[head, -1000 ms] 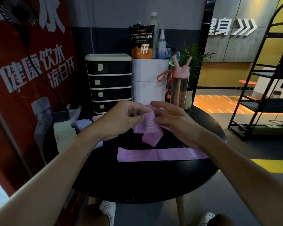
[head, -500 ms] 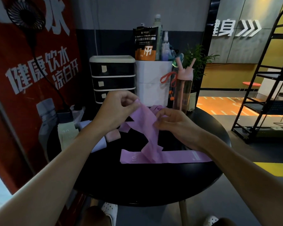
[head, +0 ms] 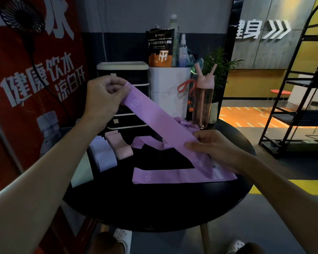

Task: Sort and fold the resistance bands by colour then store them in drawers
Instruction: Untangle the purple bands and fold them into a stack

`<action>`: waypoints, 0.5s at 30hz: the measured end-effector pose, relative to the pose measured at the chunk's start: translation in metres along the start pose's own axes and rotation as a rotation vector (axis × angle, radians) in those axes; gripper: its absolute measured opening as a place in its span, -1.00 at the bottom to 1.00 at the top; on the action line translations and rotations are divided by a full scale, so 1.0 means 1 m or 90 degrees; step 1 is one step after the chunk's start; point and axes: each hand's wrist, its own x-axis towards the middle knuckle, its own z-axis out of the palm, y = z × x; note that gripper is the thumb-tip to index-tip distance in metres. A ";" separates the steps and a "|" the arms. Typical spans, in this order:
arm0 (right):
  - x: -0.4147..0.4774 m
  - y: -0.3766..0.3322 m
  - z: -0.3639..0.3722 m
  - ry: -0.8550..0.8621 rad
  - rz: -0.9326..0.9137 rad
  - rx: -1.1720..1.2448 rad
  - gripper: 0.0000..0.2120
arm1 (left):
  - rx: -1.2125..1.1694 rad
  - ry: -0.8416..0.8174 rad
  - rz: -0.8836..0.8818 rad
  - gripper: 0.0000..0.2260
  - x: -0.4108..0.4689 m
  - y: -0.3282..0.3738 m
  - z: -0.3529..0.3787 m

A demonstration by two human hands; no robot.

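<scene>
Purple band (head: 162,123) now stretched; flat band (head: 173,177) beneath; bottle (head: 203,103) behind.

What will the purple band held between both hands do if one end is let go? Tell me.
Purple band probably goes limp: it is thin, flat fabric, straight only between left hand and right hand. Likely light, unlikely to roll; the flat band lies slack on the table.

The purple band (head: 160,123) stretched between the two hands bears a pale "10" near its upper end, and the second purple band (head: 180,176) lying flat on the table also shows "10" at its left end (smaller characters after each number are too faint to read). The red banner (head: 26,79) carries large white Chinese characters, "健康饮水" above "凉白开". The black and orange pouch (head: 161,47) has a white "M"-like logo; its small print is unreadable. The wall sign (head: 262,31) reads "健身" followed by three chevrons.
</scene>
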 end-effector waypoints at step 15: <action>-0.041 0.049 -0.041 0.048 0.084 0.056 -0.84 | -0.017 -0.004 -0.070 -0.92 -0.028 -0.041 -0.002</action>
